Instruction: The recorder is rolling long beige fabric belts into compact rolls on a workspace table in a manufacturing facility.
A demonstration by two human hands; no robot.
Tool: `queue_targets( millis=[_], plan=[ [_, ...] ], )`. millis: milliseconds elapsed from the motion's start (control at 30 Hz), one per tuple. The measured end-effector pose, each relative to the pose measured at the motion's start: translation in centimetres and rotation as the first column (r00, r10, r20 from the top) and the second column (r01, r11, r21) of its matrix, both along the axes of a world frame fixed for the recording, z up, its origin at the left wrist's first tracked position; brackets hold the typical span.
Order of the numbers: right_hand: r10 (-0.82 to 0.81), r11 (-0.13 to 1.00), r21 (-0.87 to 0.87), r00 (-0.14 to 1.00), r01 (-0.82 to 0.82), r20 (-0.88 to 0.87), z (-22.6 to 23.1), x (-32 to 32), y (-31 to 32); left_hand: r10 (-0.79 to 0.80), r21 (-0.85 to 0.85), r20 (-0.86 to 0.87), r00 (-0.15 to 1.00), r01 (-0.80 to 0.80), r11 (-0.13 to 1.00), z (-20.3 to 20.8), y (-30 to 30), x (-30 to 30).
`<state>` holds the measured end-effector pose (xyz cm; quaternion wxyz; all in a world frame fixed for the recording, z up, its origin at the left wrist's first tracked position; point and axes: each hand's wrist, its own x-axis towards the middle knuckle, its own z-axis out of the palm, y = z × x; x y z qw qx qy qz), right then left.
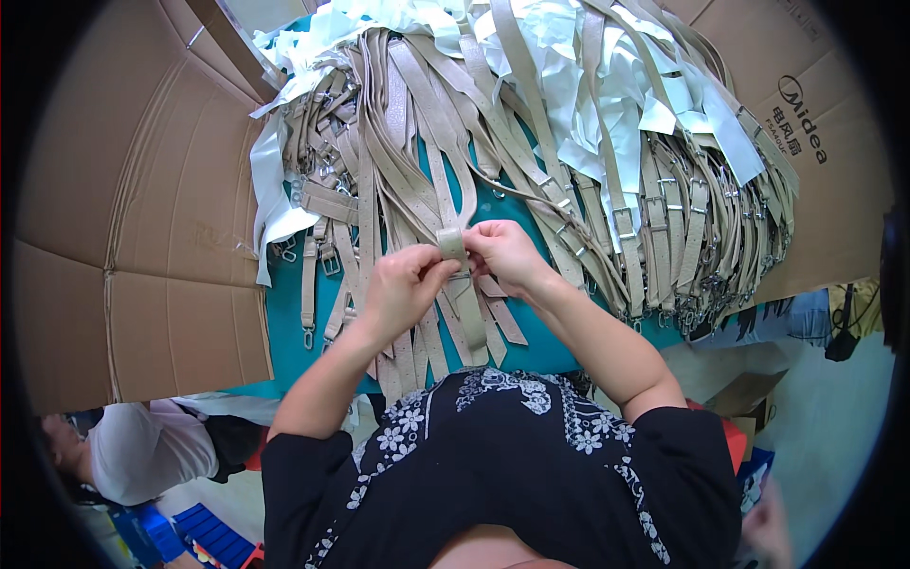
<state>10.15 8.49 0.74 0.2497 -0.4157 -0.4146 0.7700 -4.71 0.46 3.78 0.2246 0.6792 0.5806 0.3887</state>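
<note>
A beige leather-look strap (471, 322) hangs toward me over the near part of the table, its upper part bent into a loop between my hands. My left hand (398, 289) pinches the strap's left side with thumb and fingers. On the other side my right hand (507, 254) grips the same strap, fingertips close to the loop. A metal buckle bar seems to lie on it just below the fingers, partly hidden. Many similar beige straps (379, 142) lie beneath and beyond my hands, some with punched holes and free ends.
Buckled straps with metal clips (692, 218) hang in a thick bundle at right. White paper sheets (540, 57) lie among the straps on the teal table (559, 341). Cardboard walls stand at left (180, 237) and right (806, 190). Another person (152, 450) is at lower left.
</note>
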Motion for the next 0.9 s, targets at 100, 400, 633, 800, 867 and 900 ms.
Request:
queue_targets(
  millis=[100, 400, 633, 800, 867, 900],
  plan=[
    [-0.014, 1.0, 0.001, 0.998, 0.014, 0.061, 0.6, 0.2, -0.3, 0.054, 0.0, -0.007, 0.999, -0.054, 0.999, -0.8, -1.6, 1.4],
    [0.033, 0.995, -0.094, 0.999, -0.031, 0.025, -0.4, 0.4, -1.3, -0.082, -0.022, -0.667, 0.741, 0.09, 0.996, -1.3, -2.5, 0.4],
    [0.076, 0.957, 0.255, 0.968, -0.138, 0.239, -3.3, 1.5, -0.5, -0.516, -0.145, -0.632, 0.578, 0.566, 0.812, -1.8, -3.3, 2.7],
    [0.042, 0.832, 0.459, 0.86, -0.312, 0.509, 1.1, 4.6, 2.9, -0.602, -0.043, -0.481, 0.637, 0.669, 0.742, -2.2, -2.2, 6.3],
    [-0.054, 0.749, 0.554, 0.801, -0.362, 0.596, 2.3, 7.9, 5.5, -0.643, -0.023, -0.334, 0.689, 0.676, 0.736, -2.8, -0.6, 6.9],
    [-0.08, 0.745, 0.519, 0.716, -0.42, 0.694, 4.0, 9.6, 6.5, -0.595, -0.003, -0.294, 0.748, 0.622, 0.783, -2.8, 0.3, 6.4]
  ],
)
